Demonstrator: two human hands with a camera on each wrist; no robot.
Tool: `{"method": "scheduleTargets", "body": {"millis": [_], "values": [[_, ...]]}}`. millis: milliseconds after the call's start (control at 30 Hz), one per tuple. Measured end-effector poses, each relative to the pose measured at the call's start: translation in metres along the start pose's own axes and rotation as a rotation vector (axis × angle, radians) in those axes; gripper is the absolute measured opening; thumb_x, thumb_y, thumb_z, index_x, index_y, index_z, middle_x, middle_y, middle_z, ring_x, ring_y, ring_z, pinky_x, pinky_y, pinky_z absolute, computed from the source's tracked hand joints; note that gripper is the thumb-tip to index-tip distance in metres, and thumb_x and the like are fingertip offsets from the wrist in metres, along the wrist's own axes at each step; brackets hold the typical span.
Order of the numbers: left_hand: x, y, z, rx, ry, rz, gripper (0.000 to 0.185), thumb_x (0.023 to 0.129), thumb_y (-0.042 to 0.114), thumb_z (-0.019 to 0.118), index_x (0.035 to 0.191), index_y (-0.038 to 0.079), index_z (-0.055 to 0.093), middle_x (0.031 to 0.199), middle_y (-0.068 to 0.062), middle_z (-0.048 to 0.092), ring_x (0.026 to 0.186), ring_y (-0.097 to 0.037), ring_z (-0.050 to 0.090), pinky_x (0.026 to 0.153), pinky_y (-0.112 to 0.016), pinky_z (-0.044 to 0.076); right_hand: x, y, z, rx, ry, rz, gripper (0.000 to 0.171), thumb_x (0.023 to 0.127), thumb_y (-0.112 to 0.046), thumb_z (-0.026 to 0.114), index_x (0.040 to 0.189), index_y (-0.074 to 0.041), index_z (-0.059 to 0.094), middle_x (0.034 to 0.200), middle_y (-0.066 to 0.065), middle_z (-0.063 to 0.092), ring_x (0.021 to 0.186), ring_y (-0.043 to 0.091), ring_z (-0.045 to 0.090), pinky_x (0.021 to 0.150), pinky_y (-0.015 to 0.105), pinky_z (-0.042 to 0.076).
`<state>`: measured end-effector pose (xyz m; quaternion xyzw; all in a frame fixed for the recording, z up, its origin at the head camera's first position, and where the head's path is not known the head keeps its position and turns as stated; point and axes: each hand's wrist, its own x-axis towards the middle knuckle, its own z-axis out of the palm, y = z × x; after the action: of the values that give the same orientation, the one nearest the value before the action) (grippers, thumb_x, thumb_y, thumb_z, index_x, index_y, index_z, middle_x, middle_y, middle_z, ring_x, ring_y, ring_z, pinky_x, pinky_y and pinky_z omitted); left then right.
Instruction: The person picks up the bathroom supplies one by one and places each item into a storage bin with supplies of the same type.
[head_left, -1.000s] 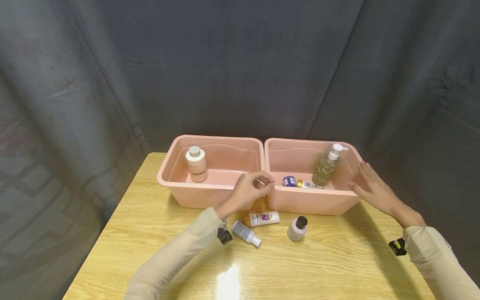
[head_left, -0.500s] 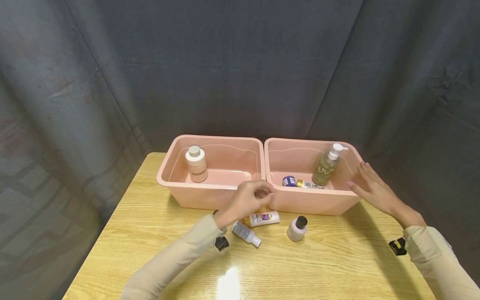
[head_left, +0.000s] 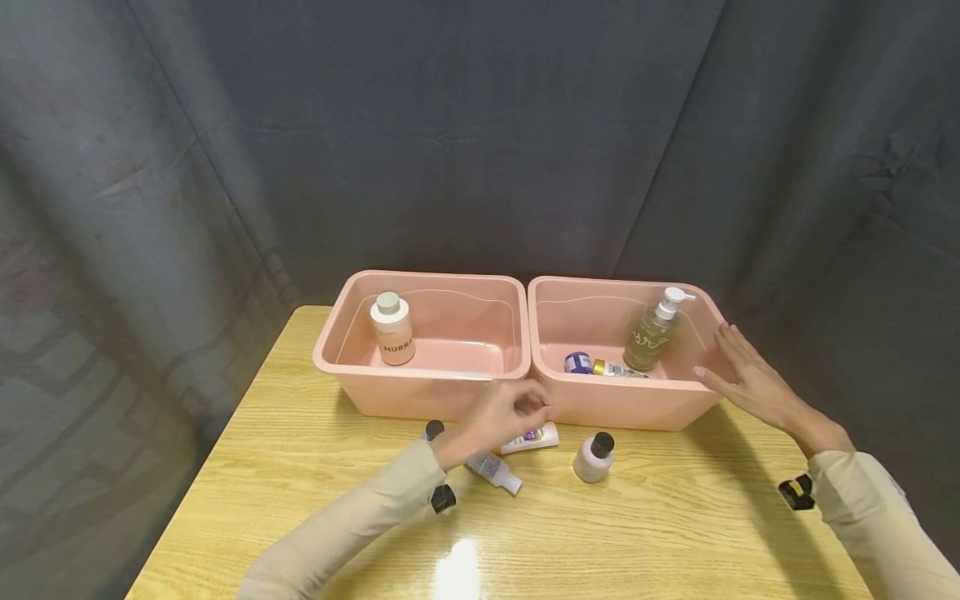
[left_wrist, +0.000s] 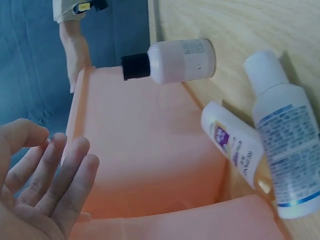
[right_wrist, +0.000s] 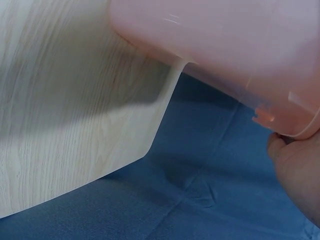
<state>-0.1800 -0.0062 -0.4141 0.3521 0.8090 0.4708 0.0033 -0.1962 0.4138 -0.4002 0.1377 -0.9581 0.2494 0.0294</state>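
My left hand [head_left: 525, 408] hangs with relaxed fingers just above the table, in front of the seam between the two pink bins, and holds nothing. Right below it lie a white tube with a purple label [head_left: 534, 436] and a clear bottle with a white cap [head_left: 495, 471]. A pink bottle with a black cap [head_left: 592, 458] stands to their right. In the left wrist view my left hand [left_wrist: 55, 165] is empty, with the tube [left_wrist: 232, 142] and white-capped bottle [left_wrist: 282, 140] beside the bin wall. My right hand [head_left: 720, 354] lies flat against the right bin's [head_left: 615, 392] right end.
The left bin [head_left: 420, 379] holds a peach bottle [head_left: 392, 329]. In the right bin stand a pump bottle [head_left: 654, 332], a small blue jar [head_left: 578, 362] and a gold-capped tube [head_left: 618, 370]. A small dark-capped item [head_left: 432, 430] sits near my left wrist. Dark curtains surround the wooden table [head_left: 637, 533].
My left hand has dropped from the bins' front rim down toward the small bottles on the table, uncovering a dark-capped item at its left. The right hand has stayed put.
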Motion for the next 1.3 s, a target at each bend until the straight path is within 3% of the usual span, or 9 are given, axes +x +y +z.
{"method": "scheduleTargets", "body": {"millis": [400,600,900,1133,1300], "values": [[-0.005,-0.015,0.011,0.082,-0.015,0.011,0.013,0.088,0.007,0.074,0.101,0.003,0.073,0.094,-0.002,0.073,0.082,-0.003,0.065,0.076,-0.019,0.055,0.001,0.0,0.0,0.004,0.007,0.001,0.085,0.099,-0.034,0.057,0.155,0.006,0.008,0.162,0.023,-0.006,0.149,0.032,-0.014,0.114,0.063,-0.007],[-0.008,-0.022,0.016,0.148,-0.03,0.01,0.015,0.09,0.01,0.073,0.105,0.008,0.075,0.101,-0.004,0.074,0.088,-0.006,0.067,0.08,-0.017,0.053,0.001,0.0,0.0,0.001,0.006,0.004,0.085,0.099,-0.035,0.057,0.154,0.006,0.008,0.162,0.022,-0.008,0.148,0.032,-0.014,0.114,0.063,-0.008],[-0.011,-0.034,0.023,0.238,-0.07,-0.064,0.024,0.089,0.013,0.075,0.112,0.005,0.073,0.107,-0.004,0.073,0.097,-0.018,0.069,0.083,-0.024,0.055,0.001,0.001,0.001,-0.008,0.017,-0.008,0.084,0.099,-0.034,0.058,0.154,0.008,0.009,0.162,0.022,-0.006,0.149,0.031,-0.013,0.115,0.06,-0.008],[-0.012,-0.042,0.03,0.337,-0.092,-0.076,0.024,0.089,0.017,0.075,0.11,0.006,0.074,0.104,-0.003,0.074,0.093,-0.018,0.069,0.077,-0.025,0.053,0.0,0.0,0.0,-0.006,0.008,0.0,0.084,0.099,-0.035,0.057,0.154,0.006,0.008,0.162,0.022,-0.006,0.149,0.031,-0.015,0.114,0.062,-0.008],[-0.015,-0.045,0.033,0.401,-0.09,-0.114,0.026,0.088,0.022,0.076,0.111,0.011,0.075,0.101,-0.001,0.074,0.078,-0.011,0.064,0.067,-0.024,0.05,0.0,0.0,0.0,-0.004,0.004,0.002,0.084,0.099,-0.035,0.057,0.155,0.006,0.008,0.162,0.021,-0.007,0.148,0.031,-0.015,0.114,0.063,-0.008]]}}
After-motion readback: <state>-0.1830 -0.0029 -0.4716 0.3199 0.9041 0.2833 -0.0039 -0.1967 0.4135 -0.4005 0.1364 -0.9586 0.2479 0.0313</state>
